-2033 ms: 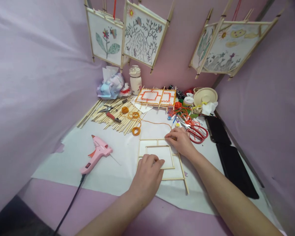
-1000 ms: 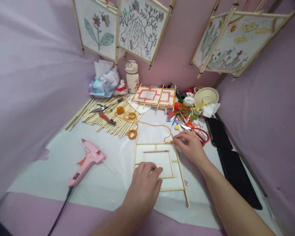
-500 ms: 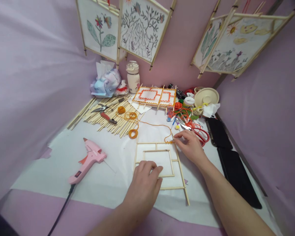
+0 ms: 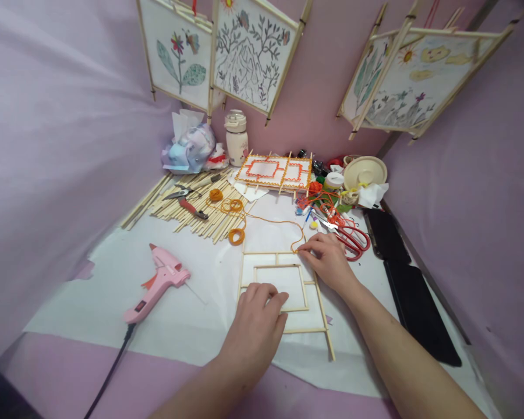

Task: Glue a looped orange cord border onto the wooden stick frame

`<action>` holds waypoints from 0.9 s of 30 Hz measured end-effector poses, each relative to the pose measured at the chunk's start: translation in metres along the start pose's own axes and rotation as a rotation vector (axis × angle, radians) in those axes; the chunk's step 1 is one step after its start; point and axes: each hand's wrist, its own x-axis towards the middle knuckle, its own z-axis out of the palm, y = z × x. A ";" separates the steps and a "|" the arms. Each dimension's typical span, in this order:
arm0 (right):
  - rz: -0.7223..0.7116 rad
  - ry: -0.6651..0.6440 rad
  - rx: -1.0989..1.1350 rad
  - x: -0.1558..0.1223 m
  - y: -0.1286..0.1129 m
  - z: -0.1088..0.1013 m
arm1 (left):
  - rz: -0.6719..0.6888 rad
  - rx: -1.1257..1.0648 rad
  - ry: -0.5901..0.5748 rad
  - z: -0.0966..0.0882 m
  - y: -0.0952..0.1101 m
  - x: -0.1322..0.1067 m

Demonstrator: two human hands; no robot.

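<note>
A frame of thin wooden sticks [image 4: 303, 294], with a smaller rectangle inside it, lies on the white sheet before me. My left hand [image 4: 259, 311] rests over its lower left part, fingers curved and thumb apart, covering some of the sticks. At the frame's top bar, near the right corner, my right hand [image 4: 327, 259] pinches orange cord [image 4: 300, 233] between thumb and fingertips. Its fingers hide most of the cord laid along the bar. From there the cord runs back to loose coils [image 4: 236, 235] and a small ball [image 4: 215, 195] on the left.
A pink glue gun [image 4: 159, 282] lies at left. Behind are a pile of sticks [image 4: 192, 215], pruning shears [image 4: 192, 208], a cord-trimmed frame [image 4: 274, 170] and a bottle [image 4: 236, 139]. Red-handled scissors [image 4: 353, 241] and dark flat devices [image 4: 421, 311] lie at right. Painted panels [image 4: 253, 55] hang above.
My right hand has shifted slightly left along the top bar, covering cord that showed there before. My left hand stays in place on the frame.
</note>
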 end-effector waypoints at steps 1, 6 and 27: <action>0.000 0.004 0.002 0.000 0.000 0.000 | 0.001 -0.002 0.000 0.000 0.000 0.000; -0.017 0.011 0.018 0.000 -0.001 0.004 | 0.004 -0.006 -0.003 0.001 0.000 -0.001; -0.022 0.048 0.022 0.001 -0.006 0.011 | -0.008 0.037 -0.010 0.000 0.002 0.000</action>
